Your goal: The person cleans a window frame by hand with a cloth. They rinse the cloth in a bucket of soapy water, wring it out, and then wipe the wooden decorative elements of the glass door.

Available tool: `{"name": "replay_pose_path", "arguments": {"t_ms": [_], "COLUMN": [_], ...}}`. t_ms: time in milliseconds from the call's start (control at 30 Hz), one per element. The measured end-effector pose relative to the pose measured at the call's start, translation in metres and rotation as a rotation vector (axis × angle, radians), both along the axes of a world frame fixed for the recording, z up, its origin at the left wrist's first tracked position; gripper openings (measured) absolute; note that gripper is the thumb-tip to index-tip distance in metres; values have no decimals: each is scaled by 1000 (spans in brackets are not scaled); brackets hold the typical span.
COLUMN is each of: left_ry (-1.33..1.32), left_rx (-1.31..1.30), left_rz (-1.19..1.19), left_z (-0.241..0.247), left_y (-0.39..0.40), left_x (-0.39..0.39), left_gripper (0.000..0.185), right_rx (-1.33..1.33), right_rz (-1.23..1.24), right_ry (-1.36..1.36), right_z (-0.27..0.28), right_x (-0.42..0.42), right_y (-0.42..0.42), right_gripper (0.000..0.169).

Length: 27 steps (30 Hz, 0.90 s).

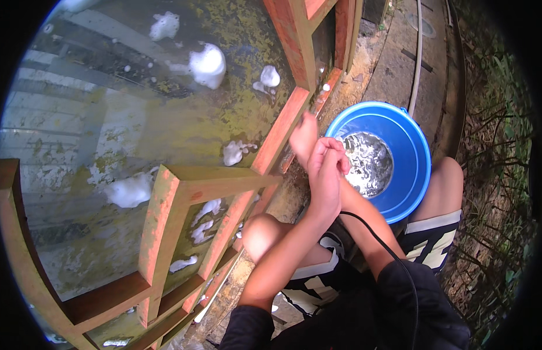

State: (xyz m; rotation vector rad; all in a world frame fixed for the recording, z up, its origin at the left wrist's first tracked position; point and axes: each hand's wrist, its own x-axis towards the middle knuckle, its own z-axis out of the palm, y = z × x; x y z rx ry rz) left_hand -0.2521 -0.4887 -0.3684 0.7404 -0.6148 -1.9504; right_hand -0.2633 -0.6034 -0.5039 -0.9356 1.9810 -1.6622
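My left hand (325, 175), its fingers curled, lies across my right forearm beside the left rim of a blue plastic bucket (409, 131); nothing shows in it. My right hand (304, 135) reaches past it to the edge of a weathered wooden frame (282, 131). That hand is blurred and partly hidden, so whether it holds anything cannot be told. Clear, rippling liquid (369, 166) shows at the bottom of the bucket. White foam (207, 65) sits in several patches on the shiny, green-stained surface (201, 118) within the frame.
More wooden bars (166, 227) cross the lower left, raised in front of the stained surface. A pale hose (416, 57) runs along the concrete ground (389, 83) behind the bucket. Grass and plants (494, 175) border the right side. My bent knees flank the bucket, and a black cable hangs over my right arm.
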Motion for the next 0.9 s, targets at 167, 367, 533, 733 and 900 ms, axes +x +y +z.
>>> {"name": "replay_pose_path", "arguments": {"t_ms": [167,367,533,733,900], "left_ry": [-39,-14,37,-12,-19], "left_rx": [-33,14,4,92,95], "left_rz": [13,14,8,0,44], "left_z": [19,23,23,10,20], "left_y": [0,1,-3,-12,-9], "left_x": [9,9,-12,-11,12], "left_gripper": [5,4,5,6,8], "right_rx": [119,594,650,632,324], "right_rz": [-55,70,588,526,229], "right_ry": [-167,281,589,70,-321], "right_z": [-20,-43,-61,-26,-11], "right_x": [-84,-54,-43,-23,-73], "right_y": [-66,-62,-29,-9,-43], "right_gripper": [33,25,14,25,27]}}
